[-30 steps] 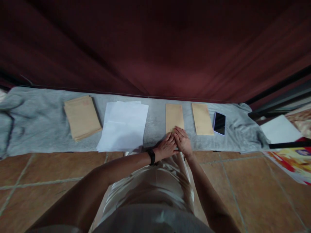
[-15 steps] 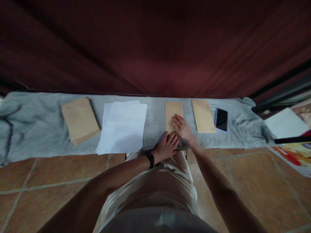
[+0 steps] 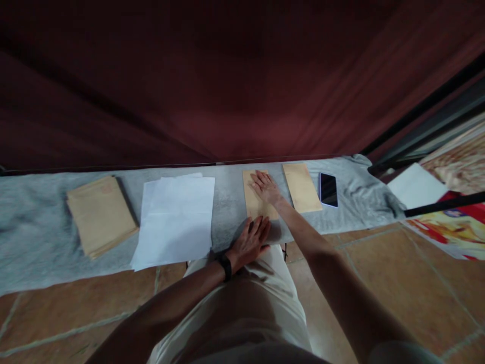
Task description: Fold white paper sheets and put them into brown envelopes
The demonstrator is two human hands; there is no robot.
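A brown paper envelope (image 3: pixel 250 194) lies flat on the grey cloth in front of me. My right hand (image 3: pixel 266 188) rests palm down on its upper part, fingers stretched out. At the envelope's near end lies my left hand (image 3: pixel 250 240), also flat with fingers extended; a dark band circles that wrist. Just to the right is a second brown envelope (image 3: pixel 302 187), untouched. Left of my hands is a stack of white paper sheets (image 3: pixel 178 217). Farther left sits a pile of brown envelopes (image 3: pixel 100 215).
A phone (image 3: pixel 328 190) lies right of the second envelope. The grey cloth (image 3: pixel 229 202) covers a long narrow surface against a dark red curtain (image 3: pixel 227 101). At the far right are a white sheet (image 3: pixel 417 184), a dark bar and a colourful printed sheet (image 3: pixel 450 227).
My right hand has slid up the envelope, away from my body. My left hand stays by its near end. The whole view has shifted and tilted slightly.
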